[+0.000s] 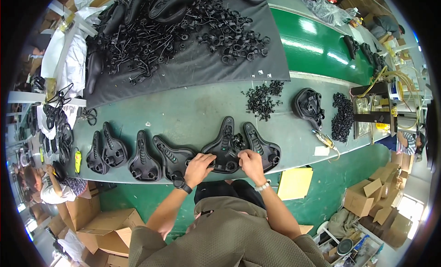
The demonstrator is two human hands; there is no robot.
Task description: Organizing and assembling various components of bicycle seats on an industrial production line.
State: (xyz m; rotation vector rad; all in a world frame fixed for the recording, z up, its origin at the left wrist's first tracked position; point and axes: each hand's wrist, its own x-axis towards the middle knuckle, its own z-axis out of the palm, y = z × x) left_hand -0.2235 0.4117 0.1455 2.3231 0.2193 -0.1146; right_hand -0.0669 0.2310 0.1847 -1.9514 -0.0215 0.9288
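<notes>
An upturned black bicycle saddle (223,150) lies in front of me at the bench edge, its narrow nose pointing away. My left hand (200,169) curls closed on its left rear part, by a round black spring or bumper. My right hand (251,165) is over the right rear part with fingers pressed together; what they pinch is hidden. Just beyond those fingertips, a black clamp-like part (238,141) rests on the saddle. Another upturned saddle (262,146) sits close on the right, partly behind my right hand. To the left, a saddle (172,155) reaches under my left hand.
More saddles (145,159) line the bench's left edge. Black bolts (262,101) and a second pile of small black parts (342,117) lie to the right, near stacked saddle parts (308,105) and a power screwdriver (324,139). Loose clamps (234,37) cover the dark mat beyond.
</notes>
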